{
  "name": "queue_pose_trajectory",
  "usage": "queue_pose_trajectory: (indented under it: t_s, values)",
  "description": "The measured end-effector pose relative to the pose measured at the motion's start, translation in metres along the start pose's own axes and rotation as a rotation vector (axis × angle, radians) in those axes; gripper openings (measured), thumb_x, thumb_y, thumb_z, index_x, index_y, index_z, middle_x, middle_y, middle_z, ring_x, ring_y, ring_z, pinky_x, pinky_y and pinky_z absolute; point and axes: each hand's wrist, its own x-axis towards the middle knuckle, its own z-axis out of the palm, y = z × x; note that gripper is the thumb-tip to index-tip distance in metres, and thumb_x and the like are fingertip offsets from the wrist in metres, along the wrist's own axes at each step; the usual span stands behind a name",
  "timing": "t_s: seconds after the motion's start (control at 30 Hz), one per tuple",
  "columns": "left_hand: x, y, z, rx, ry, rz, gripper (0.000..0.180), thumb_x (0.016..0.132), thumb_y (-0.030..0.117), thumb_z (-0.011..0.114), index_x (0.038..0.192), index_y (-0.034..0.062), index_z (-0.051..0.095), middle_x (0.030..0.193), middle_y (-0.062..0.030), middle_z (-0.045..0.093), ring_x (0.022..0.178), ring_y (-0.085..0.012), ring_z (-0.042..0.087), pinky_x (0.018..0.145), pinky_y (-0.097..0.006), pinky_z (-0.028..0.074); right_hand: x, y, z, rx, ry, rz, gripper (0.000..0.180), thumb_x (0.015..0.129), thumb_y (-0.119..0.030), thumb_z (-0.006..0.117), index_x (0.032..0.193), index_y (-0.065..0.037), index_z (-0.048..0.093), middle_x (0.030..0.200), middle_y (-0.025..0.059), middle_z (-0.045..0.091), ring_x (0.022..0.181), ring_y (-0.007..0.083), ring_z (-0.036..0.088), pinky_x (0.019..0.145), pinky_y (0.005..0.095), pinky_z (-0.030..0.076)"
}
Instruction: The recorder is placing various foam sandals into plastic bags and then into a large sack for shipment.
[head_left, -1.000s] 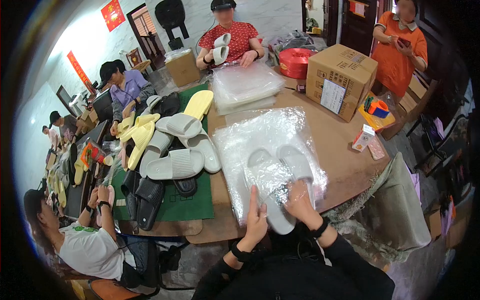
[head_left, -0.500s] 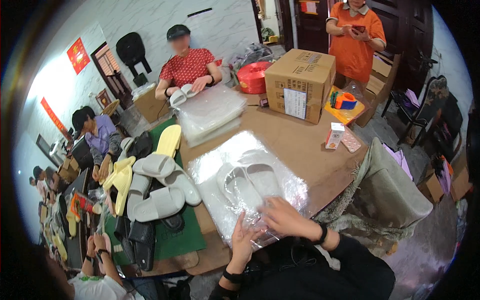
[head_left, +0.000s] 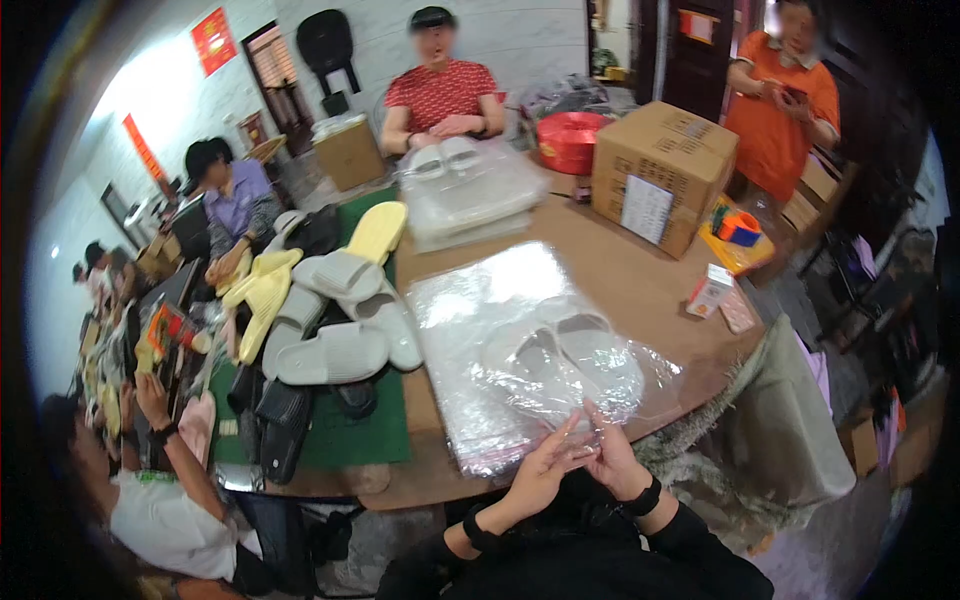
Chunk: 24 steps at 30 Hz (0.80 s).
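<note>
A pair of pale grey slide slippers (head_left: 560, 362) lies side by side inside a clear plastic bag (head_left: 655, 372), which rests partly on a flat stack of clear bags (head_left: 450, 310). At the bag's near edge my left hand (head_left: 543, 468) has its thumb and fingers closed on the plastic. My right hand (head_left: 614, 458) grips the same edge just beside it, the fingertips of both hands almost touching. The exact grip under the fingers is partly hidden.
Loose grey slippers (head_left: 335, 352) and yellow slippers (head_left: 378, 232) pile on a green mat (head_left: 385, 440) at left. Across the brown table (head_left: 590, 265) stand a carton (head_left: 660, 180), a red roll (head_left: 570, 140) and more bags (head_left: 475, 195). Co-workers are around the table.
The view has swung, shifting the scene rightward. The bagged slippers have moved right across the bag stack. My right hand has come to the bag's near edge, close to my left.
</note>
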Motion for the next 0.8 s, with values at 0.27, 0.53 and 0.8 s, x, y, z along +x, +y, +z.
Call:
queue_pose_trajectory:
  t_s: [0.27, 0.53, 0.8]
  values:
    - [-0.022, 0.039, -0.019, 0.431, 0.03, -0.092, 0.039, 0.094, 0.011, 0.054, 0.132, 0.0035, 0.051, 0.115, -0.0079, 0.063, 0.106, -0.0107, 0.054, 0.088, -0.026, 0.045, -0.005, -0.004, -0.028, -0.624, -0.112, -0.303, 0.029, 0.088, -0.011, 0.06, 0.114, 0.0, 0.055, 0.101, 0.0114, 0.062, 0.077, 0.0162, 0.062, 0.062, 0.0268, 0.052]
    - [-0.013, 0.019, -0.073, 1.47, 0.514, 0.064, 0.044, 0.086, 0.014, 0.056, 0.128, 0.0022, 0.049, 0.119, -0.02, 0.056, 0.101, -0.0384, 0.058, 0.086, -0.04, 0.047, -0.04, -0.053, -0.021, -0.611, -0.114, -0.16, 0.04, 0.085, -0.006, 0.058, 0.12, 0.006, 0.045, 0.088, 0.0194, 0.062, 0.065, 0.0297, 0.065, 0.055, 0.037, 0.057]
    - [-0.021, -0.013, -0.068, 1.471, 0.443, -0.035, 0.046, 0.086, 0.021, 0.057, 0.126, -0.0012, 0.05, 0.126, -0.0356, 0.045, 0.099, -0.047, 0.057, 0.082, -0.046, 0.05, 0.016, -0.102, 0.002, -0.623, -0.098, -0.527, 0.042, 0.086, -0.005, 0.052, 0.125, 0.003, 0.04, 0.106, 0.0163, 0.057, 0.078, 0.0267, 0.065, 0.061, 0.0375, 0.058]
